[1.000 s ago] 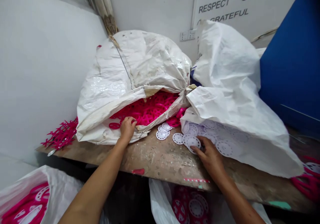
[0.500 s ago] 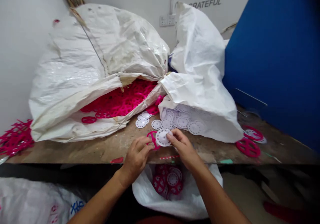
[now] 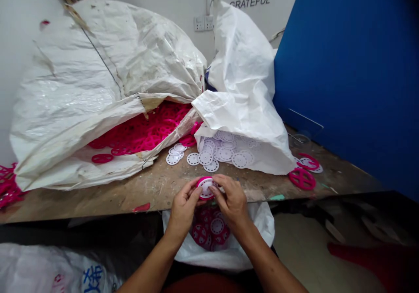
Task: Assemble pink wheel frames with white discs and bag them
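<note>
My left hand and my right hand meet above the table's front edge. Between their fingers they pinch a white disc with small slots round its rim, lying against a pink disc whose edge shows behind it. Both thumbs rest on the white face. Just beyond, loose white discs lie at the mouth of a white sack. Pink discs fill the opening of a larger sack on the left.
Below the table edge hangs an open white bag holding pink and white pieces. More discs lie at the right, beside a blue panel. Pink pieces are heaped at the far left. Another sack sits lower left.
The white disc and pink disc, held apart before, are now together between both hands, nearer the table edge. My left hand has closed in on them. The view has turned slightly right.
</note>
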The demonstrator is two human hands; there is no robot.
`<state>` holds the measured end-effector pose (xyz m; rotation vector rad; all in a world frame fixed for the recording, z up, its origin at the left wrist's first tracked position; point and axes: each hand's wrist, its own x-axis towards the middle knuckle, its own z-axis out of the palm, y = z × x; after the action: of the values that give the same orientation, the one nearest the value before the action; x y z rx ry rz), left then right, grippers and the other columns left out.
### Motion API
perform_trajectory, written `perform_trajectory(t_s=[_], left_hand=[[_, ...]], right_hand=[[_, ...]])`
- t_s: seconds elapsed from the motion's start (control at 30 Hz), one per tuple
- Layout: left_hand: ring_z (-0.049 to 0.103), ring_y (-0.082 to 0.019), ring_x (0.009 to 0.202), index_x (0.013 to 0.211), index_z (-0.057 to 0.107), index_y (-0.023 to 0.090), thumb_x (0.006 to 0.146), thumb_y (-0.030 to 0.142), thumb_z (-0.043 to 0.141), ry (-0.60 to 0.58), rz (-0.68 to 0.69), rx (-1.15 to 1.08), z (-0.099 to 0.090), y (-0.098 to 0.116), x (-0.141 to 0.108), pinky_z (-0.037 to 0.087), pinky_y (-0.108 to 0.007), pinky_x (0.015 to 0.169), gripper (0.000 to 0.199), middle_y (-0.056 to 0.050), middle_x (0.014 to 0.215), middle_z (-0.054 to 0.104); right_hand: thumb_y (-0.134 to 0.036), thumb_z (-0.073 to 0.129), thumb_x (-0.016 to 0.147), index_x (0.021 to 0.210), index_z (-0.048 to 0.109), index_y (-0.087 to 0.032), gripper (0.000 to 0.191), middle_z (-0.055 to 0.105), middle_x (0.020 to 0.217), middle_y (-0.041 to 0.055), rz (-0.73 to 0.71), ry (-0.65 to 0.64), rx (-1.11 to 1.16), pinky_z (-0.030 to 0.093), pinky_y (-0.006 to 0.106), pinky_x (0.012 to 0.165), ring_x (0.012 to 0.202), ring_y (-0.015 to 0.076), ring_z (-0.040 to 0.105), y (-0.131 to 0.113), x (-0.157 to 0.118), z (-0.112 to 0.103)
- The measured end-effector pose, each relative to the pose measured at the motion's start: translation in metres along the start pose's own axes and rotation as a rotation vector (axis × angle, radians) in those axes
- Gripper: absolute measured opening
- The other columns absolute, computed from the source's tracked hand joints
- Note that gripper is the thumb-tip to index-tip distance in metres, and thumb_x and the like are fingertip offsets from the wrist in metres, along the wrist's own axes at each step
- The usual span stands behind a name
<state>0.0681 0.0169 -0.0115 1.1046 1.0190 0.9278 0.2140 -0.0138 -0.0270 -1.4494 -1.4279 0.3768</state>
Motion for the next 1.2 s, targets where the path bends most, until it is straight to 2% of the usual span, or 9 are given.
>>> perform_trajectory(t_s=[0.23,0.4,0.53,0.63,0.73,0.83,0.93,1.03,1.2], left_hand=[[0.059,-0.023,0.106,0.106,0.066,0.019,0.087,0.033,0.053,0.011,0.278,0.374,-0.006,0.001,-0.010,0.042,-0.034,0.096,0.027,-0.006,0.108,0.068],[0.060,-0.023,0.103,0.121,0.056,0.018,0.084,0.040,0.056,-0.093,0.110,0.117,-0.004,0.001,-0.015,0.048,-0.033,0.089,0.043,-0.010,0.115,0.064],[0.065,-0.022,0.089,0.125,0.050,0.016,0.080,0.041,0.062,-0.158,-0.019,-0.006,-0.008,0.001,-0.017,0.055,-0.030,0.071,0.053,-0.010,0.105,0.067],[0.065,-0.021,0.081,0.119,0.053,0.013,0.079,0.042,0.062,-0.067,-0.013,0.023,-0.010,0.001,-0.016,0.055,-0.028,0.062,0.050,-0.010,0.100,0.067],[0.065,-0.020,0.078,0.117,0.054,0.013,0.079,0.044,0.061,-0.012,-0.002,0.025,-0.007,-0.003,-0.016,0.055,-0.026,0.056,0.050,-0.011,0.101,0.066],[0.063,-0.020,0.091,0.124,0.048,0.016,0.079,0.038,0.063,-0.061,-0.012,-0.058,-0.005,-0.006,-0.018,0.056,-0.026,0.068,0.053,-0.010,0.112,0.063],[0.061,-0.019,0.097,0.129,0.041,0.019,0.076,0.028,0.067,-0.094,-0.012,-0.105,-0.007,-0.006,-0.021,0.054,-0.026,0.075,0.060,-0.009,0.116,0.062],[0.062,-0.017,0.084,0.127,0.042,0.017,0.077,0.028,0.065,-0.066,-0.001,-0.048,-0.010,-0.008,-0.021,0.052,-0.020,0.057,0.057,-0.009,0.105,0.065],[0.061,-0.016,0.076,0.129,0.040,0.016,0.078,0.030,0.062,-0.086,-0.003,0.044,-0.014,-0.015,-0.020,0.046,-0.018,0.047,0.056,-0.011,0.106,0.064]], right_hand=[[-0.029,0.051,0.089,0.095,0.066,-0.023,0.018,0.068,0.090,0.0031,0.046,-0.251,0.195,0.044,0.028,0.074,0.083,0.0181,0.061,-0.008,0.007,-0.011],[-0.034,0.049,0.089,0.091,0.065,-0.021,0.021,0.064,0.077,0.0007,0.226,-0.213,0.304,0.042,0.025,0.062,0.069,0.0154,0.057,-0.007,0.006,-0.009],[-0.037,0.052,0.087,0.095,0.062,-0.019,0.022,0.062,0.078,0.0002,0.334,-0.281,0.480,0.043,0.023,0.058,0.067,0.0137,0.056,-0.008,0.001,-0.010],[-0.036,0.056,0.085,0.102,0.059,-0.021,0.023,0.063,0.087,0.0012,0.323,-0.359,0.559,0.046,0.023,0.062,0.075,0.0143,0.058,-0.009,-0.004,-0.007],[-0.036,0.055,0.085,0.100,0.059,-0.020,0.022,0.063,0.086,0.0017,0.327,-0.315,0.556,0.044,0.021,0.056,0.069,0.0131,0.056,-0.007,-0.006,-0.001],[-0.036,0.054,0.086,0.099,0.059,-0.019,0.022,0.062,0.085,0.0017,0.351,-0.262,0.559,0.042,0.021,0.053,0.065,0.0119,0.054,-0.003,-0.004,0.004],[-0.033,0.055,0.085,0.107,0.057,-0.020,0.025,0.064,0.092,0.0023,0.328,-0.309,0.546,0.046,0.024,0.064,0.076,0.0143,0.058,-0.003,-0.003,0.003],[-0.026,0.060,0.082,0.116,0.053,-0.023,0.035,0.064,0.100,0.0023,0.248,-0.348,0.428,0.046,0.027,0.077,0.087,0.0164,0.059,-0.006,-0.008,0.001],[-0.023,0.059,0.083,0.111,0.055,-0.022,0.028,0.065,0.091,0.0007,0.174,-0.389,0.262,0.045,0.026,0.071,0.078,0.0151,0.059,-0.013,-0.012,-0.007]])
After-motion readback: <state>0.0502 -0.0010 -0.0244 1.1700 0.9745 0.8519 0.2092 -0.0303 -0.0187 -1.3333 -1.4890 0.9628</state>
